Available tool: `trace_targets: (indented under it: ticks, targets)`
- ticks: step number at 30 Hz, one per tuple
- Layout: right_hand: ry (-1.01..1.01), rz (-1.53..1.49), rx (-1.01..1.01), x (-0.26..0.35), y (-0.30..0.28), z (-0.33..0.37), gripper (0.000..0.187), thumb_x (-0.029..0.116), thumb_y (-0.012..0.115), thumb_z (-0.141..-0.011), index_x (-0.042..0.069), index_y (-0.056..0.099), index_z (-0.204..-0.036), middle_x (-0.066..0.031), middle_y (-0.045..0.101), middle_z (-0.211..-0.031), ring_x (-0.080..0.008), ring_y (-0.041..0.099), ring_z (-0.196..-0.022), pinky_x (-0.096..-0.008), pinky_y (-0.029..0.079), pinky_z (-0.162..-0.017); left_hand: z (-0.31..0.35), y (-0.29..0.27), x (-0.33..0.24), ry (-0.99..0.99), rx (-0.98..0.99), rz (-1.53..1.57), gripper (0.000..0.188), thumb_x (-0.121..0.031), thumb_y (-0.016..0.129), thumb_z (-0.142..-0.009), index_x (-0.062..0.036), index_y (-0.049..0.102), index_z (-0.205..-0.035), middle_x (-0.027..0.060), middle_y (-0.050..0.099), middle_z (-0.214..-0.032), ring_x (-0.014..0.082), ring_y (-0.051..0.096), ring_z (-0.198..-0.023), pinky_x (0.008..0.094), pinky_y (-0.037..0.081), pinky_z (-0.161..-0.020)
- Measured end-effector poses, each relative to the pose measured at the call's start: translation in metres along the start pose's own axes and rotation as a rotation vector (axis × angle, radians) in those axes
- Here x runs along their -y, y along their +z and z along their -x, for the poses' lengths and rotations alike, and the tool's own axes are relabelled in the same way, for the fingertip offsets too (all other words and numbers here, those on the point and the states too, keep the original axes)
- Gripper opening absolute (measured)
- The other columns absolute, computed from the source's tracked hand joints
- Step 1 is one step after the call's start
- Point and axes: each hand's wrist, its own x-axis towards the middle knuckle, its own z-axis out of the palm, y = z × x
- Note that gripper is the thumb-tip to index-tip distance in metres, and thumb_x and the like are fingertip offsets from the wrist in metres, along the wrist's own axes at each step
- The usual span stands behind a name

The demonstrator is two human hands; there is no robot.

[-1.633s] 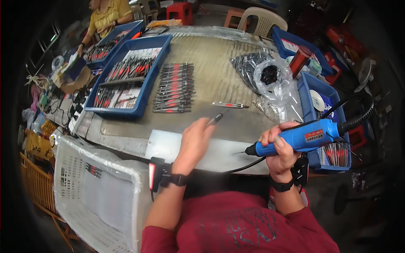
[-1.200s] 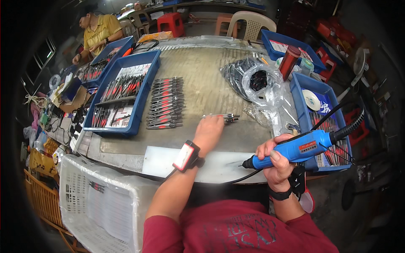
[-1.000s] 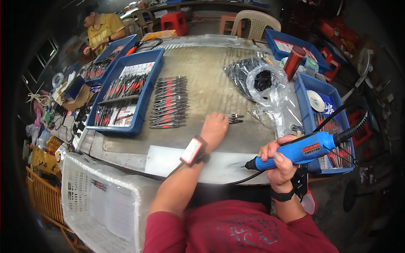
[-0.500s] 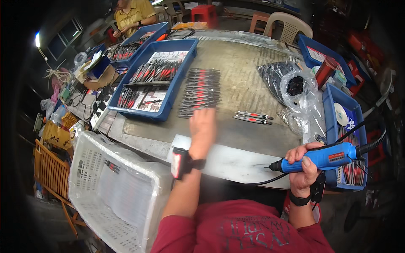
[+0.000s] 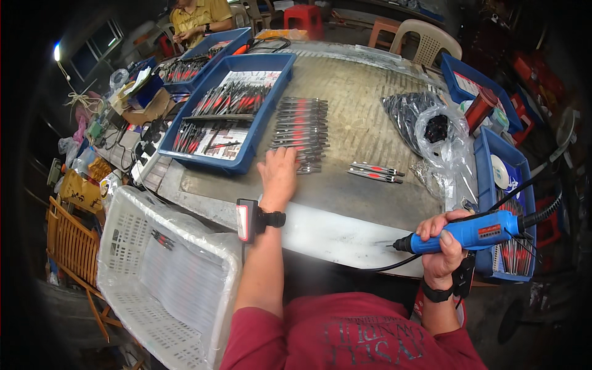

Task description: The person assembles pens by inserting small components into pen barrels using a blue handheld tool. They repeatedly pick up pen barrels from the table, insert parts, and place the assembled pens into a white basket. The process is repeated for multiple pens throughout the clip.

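My left hand [image 5: 279,175] reaches over the near left end of a row of black pens with red middles [image 5: 301,126]. Its fingers look spread, with the fingertips touching the lowest pens; nothing gripped is visible. Wrapped in my right hand [image 5: 441,240] is a blue electric screwdriver [image 5: 465,235], its thin tip pointing left above a white board [image 5: 333,225] at the table's front edge. Apart from the row, a few similar pens [image 5: 375,172] lie right of centre on the table.
A blue tray [image 5: 242,165] of pens stands left of the row. At lower left is a white basket [image 5: 228,271] lined with plastic. A plastic bag of black parts [image 5: 410,117] and another blue tray [image 5: 484,203] lie right. A person in yellow [image 5: 203,21] sits far left.
My left hand has shifted slightly left along the near end of the pen row. The right hand keeps the screwdriver in nearly the same place. The whole view has tilted slightly.
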Motion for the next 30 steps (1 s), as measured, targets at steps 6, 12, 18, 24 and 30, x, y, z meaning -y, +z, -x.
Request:
trace_targets:
  ticks: [6, 12, 18, 24, 30]
  targets:
    - [-0.004, 0.003, 0.015, -0.002, 0.001, -0.001, 0.042, 0.007, 0.061, -0.072, 0.01, 0.043, -0.11, -0.008, 0.05, -0.076, -0.0216, 0.051, -0.065, -0.0371, 0.043, -0.063, -0.003, 0.003, 0.002, 0.013, 0.022, 0.032, 0.015, -0.014, 0.063, -0.077, -0.0122, 0.055, -0.09, 0.0034, 0.054, -0.088, 0.0254, 0.05, -0.091, 0.0445, 0.037, -0.073]
    - [-0.013, 0.003, 0.03, -0.001, 0.0, -0.001, 0.041, 0.006, 0.061, -0.074, 0.009, 0.043, -0.11, -0.008, 0.05, -0.076, -0.0212, 0.051, -0.065, -0.0365, 0.043, -0.063, -0.006, 0.002, 0.001, 0.006, 0.053, 0.011, 0.017, -0.016, 0.065, -0.076, -0.0119, 0.056, -0.09, 0.0035, 0.056, -0.09, 0.0252, 0.051, -0.092, 0.0441, 0.037, -0.074]
    - [-0.017, -0.017, 0.032, -0.002, 0.0, 0.0, 0.041, 0.006, 0.06, -0.074, 0.009, 0.042, -0.11, -0.008, 0.05, -0.077, -0.0211, 0.05, -0.066, -0.0356, 0.043, -0.064, -0.005, 0.001, 0.001, -0.021, 0.073, 0.061, 0.019, -0.016, 0.068, -0.074, -0.0107, 0.057, -0.088, 0.0038, 0.057, -0.091, 0.0251, 0.051, -0.094, 0.0437, 0.037, -0.075]
    - [-0.008, -0.009, 0.012, -0.001, 0.0, 0.0, 0.041, 0.002, 0.056, -0.073, 0.009, 0.041, -0.111, -0.009, 0.05, -0.076, -0.022, 0.051, -0.066, -0.0368, 0.043, -0.064, -0.006, 0.0, -0.002, -0.051, 0.107, 0.109, 0.019, -0.013, 0.067, -0.072, -0.0105, 0.055, -0.087, 0.0039, 0.059, -0.083, 0.0263, 0.055, -0.085, 0.045, 0.037, -0.071]
    - [-0.019, -0.012, 0.011, -0.001, -0.001, 0.0, 0.039, 0.001, 0.054, -0.073, 0.007, 0.041, -0.109, -0.0097, 0.05, -0.077, -0.0228, 0.052, -0.065, -0.0378, 0.043, -0.065, 0.006, -0.025, -0.028, 0.114, -0.118, 0.309, 0.021, -0.007, 0.063, -0.076, -0.0061, 0.06, -0.096, 0.0107, 0.06, -0.081, 0.0295, 0.057, -0.079, 0.0412, 0.04, -0.067]
